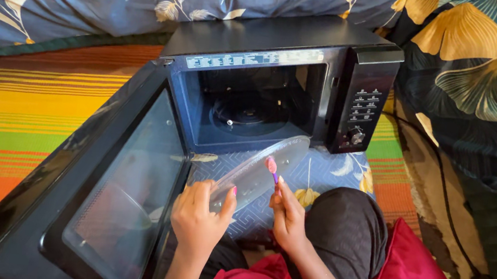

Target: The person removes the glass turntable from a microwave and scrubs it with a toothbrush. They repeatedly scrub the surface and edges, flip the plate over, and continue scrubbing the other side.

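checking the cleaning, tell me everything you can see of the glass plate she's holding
The glass plate is a clear round turntable tray, held tilted before the open microwave. The left hand grips its lower edge; the right hand holds a small pink-headed brush against its face. Patterned blue cloth shows through it.

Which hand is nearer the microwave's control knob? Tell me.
Right. The right hand, holding a small brush, sits below the control knob; the left hand grips the glass plate farther left.
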